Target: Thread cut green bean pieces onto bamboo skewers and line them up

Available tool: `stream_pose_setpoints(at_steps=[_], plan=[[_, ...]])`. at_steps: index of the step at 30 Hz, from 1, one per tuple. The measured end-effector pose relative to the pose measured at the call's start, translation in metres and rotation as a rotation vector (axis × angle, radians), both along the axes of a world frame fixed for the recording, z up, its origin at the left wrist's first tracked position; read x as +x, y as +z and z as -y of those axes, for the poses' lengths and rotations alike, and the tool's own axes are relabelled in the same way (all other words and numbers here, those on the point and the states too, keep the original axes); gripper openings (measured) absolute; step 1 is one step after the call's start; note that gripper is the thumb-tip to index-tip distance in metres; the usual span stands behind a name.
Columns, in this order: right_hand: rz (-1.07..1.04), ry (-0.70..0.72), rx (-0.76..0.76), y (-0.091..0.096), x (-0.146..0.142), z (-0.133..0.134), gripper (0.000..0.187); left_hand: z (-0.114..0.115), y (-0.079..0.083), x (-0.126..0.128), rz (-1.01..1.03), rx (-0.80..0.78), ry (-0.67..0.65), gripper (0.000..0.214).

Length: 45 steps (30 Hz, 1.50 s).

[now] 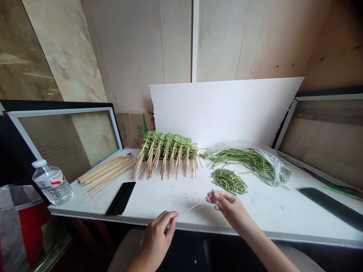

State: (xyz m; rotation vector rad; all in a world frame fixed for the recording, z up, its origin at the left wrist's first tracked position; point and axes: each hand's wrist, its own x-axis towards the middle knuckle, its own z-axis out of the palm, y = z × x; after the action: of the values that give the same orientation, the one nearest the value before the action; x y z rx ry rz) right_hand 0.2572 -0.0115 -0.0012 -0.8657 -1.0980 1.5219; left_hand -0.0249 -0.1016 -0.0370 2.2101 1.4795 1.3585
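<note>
My left hand (161, 232) pinches one end of a thin wooden skewer (194, 206) above the table's front edge. At the skewer's other end, my right hand (227, 207) grips a short piece of green bean (213, 194) between thumb and fingers, right at the tip. Just beyond that hand lies a pile of cut green bean pieces (229, 180). Farther back, long uncut green beans (246, 158) lie partly inside a clear plastic bag (279, 170). Left of them is a stack of skewered green beans (170, 145), with bundles of bare stick ends pointing toward me.
Loose skewers (106, 172) lie on the white table (176, 192) at left, near a black phone (120, 198) and a water bottle (52, 183). A dark flat object (333, 206) lies at right. Behind stand a cardboard box (133, 128) and a white board (221, 109).
</note>
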Motion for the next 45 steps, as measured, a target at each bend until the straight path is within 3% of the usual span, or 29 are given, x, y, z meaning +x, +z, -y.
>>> stream_pose_setpoints(at_steps=[12,17,30,36,40,45], plan=[[0.088,-0.046,0.083,0.002,-0.002,0.004,0.037,-0.001,0.000,-0.005,0.006,0.013,-0.046,0.018],[0.075,-0.071,0.056,0.001,-0.004,0.004,0.036,-0.006,-0.004,-0.007,0.071,0.081,0.004,0.011],[0.161,-0.059,0.129,0.006,-0.012,0.014,0.035,-0.010,-0.022,-0.009,0.035,0.146,-0.048,0.029],[0.209,-0.075,0.182,0.012,-0.017,0.020,0.038,-0.010,-0.014,-0.010,0.020,0.099,-0.040,0.030],[0.243,-0.156,0.173,0.020,-0.016,0.021,0.042,-0.010,-0.006,-0.010,0.022,0.098,-0.010,0.015],[0.238,-0.172,0.153,0.021,-0.013,0.019,0.041,-0.007,-0.009,-0.008,0.018,0.108,-0.014,0.014]])
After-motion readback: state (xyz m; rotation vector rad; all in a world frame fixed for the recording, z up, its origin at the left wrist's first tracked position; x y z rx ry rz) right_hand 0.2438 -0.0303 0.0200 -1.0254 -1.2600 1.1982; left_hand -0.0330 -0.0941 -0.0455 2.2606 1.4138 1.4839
